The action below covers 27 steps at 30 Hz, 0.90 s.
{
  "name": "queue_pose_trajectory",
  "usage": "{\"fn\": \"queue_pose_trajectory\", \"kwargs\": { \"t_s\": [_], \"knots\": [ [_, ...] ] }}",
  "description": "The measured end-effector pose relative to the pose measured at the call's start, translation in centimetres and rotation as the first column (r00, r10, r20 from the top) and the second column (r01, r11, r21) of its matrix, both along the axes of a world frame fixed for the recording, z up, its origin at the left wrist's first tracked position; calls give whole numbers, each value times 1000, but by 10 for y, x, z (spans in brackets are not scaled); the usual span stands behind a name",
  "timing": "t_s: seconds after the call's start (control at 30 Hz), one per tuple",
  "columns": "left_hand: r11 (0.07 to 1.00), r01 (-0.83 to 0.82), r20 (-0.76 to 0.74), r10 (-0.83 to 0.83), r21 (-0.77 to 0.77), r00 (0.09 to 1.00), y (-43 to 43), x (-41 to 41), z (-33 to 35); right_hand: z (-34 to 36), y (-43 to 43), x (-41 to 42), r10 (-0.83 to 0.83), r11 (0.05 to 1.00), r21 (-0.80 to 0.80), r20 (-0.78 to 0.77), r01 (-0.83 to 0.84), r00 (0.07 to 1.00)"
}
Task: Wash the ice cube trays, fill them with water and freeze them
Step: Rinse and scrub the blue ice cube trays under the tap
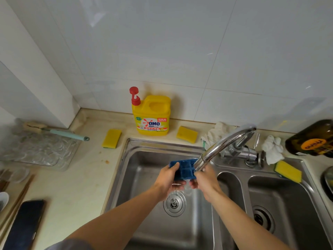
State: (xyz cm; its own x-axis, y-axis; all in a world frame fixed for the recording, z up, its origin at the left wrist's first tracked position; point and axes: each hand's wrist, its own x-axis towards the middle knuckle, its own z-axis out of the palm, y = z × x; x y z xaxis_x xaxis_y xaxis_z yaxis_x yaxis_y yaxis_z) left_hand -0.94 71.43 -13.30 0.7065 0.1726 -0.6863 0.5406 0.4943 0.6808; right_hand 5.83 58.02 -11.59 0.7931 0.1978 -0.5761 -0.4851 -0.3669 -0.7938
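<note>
Both hands (pixel 169 179) around blue tray (pixel 183 168)

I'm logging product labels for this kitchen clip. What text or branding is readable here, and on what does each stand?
"OMO": on the yellow detergent jug, front label.
Chinese print around it on that label: too small to read.
Orange label on the dark bottle: upside down, letters unclear.
Nothing else carries readable text.

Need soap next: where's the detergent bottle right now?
In the head view, the yellow detergent bottle stands on the counter against the back wall, behind the left sink basin, between two yellow sponges.
</note>
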Motion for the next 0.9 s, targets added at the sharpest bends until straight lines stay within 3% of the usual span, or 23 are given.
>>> {"fn": "queue_pose_trajectory", "kwargs": {
  "t_s": [0.13, 0.3, 0.47, 0.63, 0.8, 0.9],
  "knots": [
    [947, 32, 73, -58, 321, 996, 5, 6, 7, -2, 5, 1, 63, 998, -6, 34, -62, 997],
    [891, 6, 164, -90, 455, 982, 6, 1, 13, -5, 10, 5, 22, 996, 89, -44, -18, 999],
    [907, -53, 222, -45, 417, 974, 6, -5, 13, -6, 15, 2, 62, 997, -55, 197, -52, 979],
    [931, -28, 175, -39, 364, 984, 10, -4, 11, 0, 18, 10, 61, 985, -173, 307, -7, 950],
    [996, 5, 130, -17, 85, 991, 5, -2, 5, 7, 5, 11, 135, 988, -117, 313, -103, 940],
    [1000, -4, 124, 4, 0, 992, 4, 1, 0, 11, 1, 10, 145, 988, -84, 276, -126, 950]
  ]
}}
